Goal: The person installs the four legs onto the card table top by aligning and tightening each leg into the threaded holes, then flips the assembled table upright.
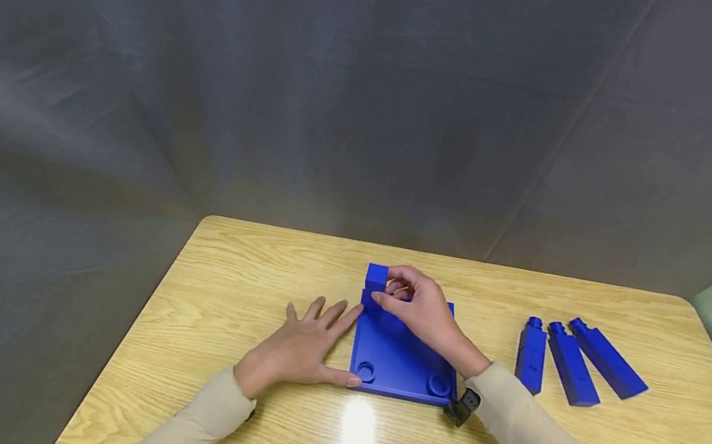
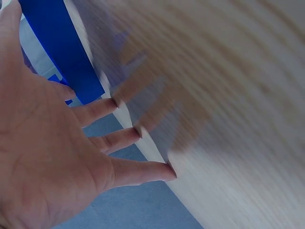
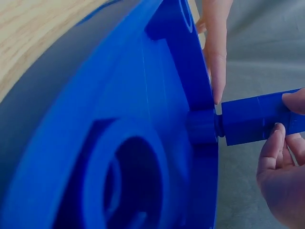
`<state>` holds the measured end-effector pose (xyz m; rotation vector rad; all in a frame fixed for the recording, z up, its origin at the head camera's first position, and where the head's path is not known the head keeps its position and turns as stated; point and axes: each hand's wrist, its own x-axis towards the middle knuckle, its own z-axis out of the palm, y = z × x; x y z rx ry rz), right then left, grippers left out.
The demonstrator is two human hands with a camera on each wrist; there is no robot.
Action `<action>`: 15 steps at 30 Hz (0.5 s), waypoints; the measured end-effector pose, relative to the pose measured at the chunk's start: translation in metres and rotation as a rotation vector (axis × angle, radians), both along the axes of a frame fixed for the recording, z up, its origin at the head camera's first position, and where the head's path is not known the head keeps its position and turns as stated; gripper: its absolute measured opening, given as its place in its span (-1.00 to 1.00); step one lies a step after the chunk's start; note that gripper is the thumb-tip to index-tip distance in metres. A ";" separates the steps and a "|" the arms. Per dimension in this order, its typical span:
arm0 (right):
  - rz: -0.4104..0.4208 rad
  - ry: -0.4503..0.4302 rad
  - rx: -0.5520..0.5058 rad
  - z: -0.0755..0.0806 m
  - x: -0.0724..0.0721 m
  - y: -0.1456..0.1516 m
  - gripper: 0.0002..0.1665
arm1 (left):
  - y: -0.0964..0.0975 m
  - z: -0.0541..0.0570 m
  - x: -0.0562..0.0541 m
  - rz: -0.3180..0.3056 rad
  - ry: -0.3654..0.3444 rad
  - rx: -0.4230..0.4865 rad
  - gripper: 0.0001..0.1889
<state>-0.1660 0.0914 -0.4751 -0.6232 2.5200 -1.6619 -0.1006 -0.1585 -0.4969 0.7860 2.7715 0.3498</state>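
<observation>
A blue square panel (image 1: 406,348) lies on the table with round sockets at its corners, such as the near-left socket (image 1: 366,372). My right hand (image 1: 424,310) pinches a blue square leg (image 1: 377,277) between thumb and fingers, upright over the far-left corner. In the right wrist view, the leg's (image 3: 248,117) narrow threaded end is at that corner's socket (image 3: 202,126), with a bit of thread showing between them. My left hand (image 1: 302,348) spreads its fingers beside the panel's left edge, thumb at the near corner and index finger at the far one. Other left fingertips (image 2: 171,171) touch the tabletop.
Three more blue legs with threaded ends lie on the right of the table: a left one (image 1: 531,359), a middle one (image 1: 573,370) and a right one (image 1: 614,364). The wooden table (image 1: 239,266) ends at a dark grey curtain (image 1: 374,102) behind.
</observation>
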 end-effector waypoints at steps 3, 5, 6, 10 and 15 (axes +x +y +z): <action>-0.002 -0.056 -0.034 0.001 0.001 0.001 -0.60 | 0.000 -0.001 0.000 -0.002 0.001 -0.002 0.25; -0.005 -0.077 -0.045 0.001 0.001 0.001 -0.61 | 0.000 -0.002 0.000 -0.003 0.002 0.000 0.26; -0.006 -0.085 -0.048 0.001 0.000 0.001 -0.61 | 0.000 -0.002 0.000 -0.003 0.002 0.001 0.26; -0.013 -0.095 -0.037 0.001 0.000 0.003 -0.59 | 0.000 -0.002 0.000 -0.001 0.001 0.004 0.25; -0.018 -0.079 -0.009 0.000 0.001 0.004 -0.54 | 0.000 -0.001 0.000 -0.001 0.008 0.004 0.25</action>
